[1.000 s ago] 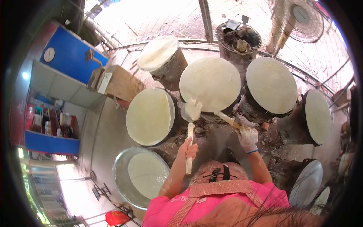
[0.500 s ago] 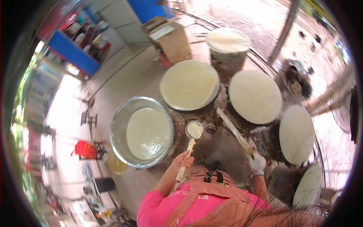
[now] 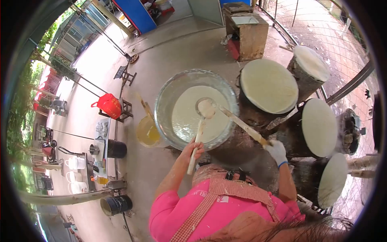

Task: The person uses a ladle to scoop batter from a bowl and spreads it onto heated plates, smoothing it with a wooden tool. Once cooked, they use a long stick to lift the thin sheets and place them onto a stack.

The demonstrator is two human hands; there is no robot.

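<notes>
My bare left hand (image 3: pixel 193 151) is wrapped round the pale handle of a ladle (image 3: pixel 207 109), whose round bowl carries thick cream-coloured batter. The ladle's head hangs over a wide metal basin (image 3: pixel 162 129) of milky white batter (image 3: pixel 186 117). In my right hand (image 3: pixel 276 153), which wears a white glove with a blue cuff, is a long flat wooden stick (image 3: pixel 246 127) smeared with batter. Its far end reaches over the basin's right rim and meets the ladle's bowl in this view.
Several round pale-topped steaming drums curve round my right, the nearest griddle-like top (image 3: pixel 269 86) beside the basin. Left of the basin sits a tub of yellow liquid (image 3: pixel 148 132). A red bag (image 3: pixel 109 105) rests on a stool, and a worn box (image 3: pixel 252 38) stands behind.
My view has turned left. The ladle has moved from beside the basin to above its batter, and the stick's far end has swung from the drums to the ladle.
</notes>
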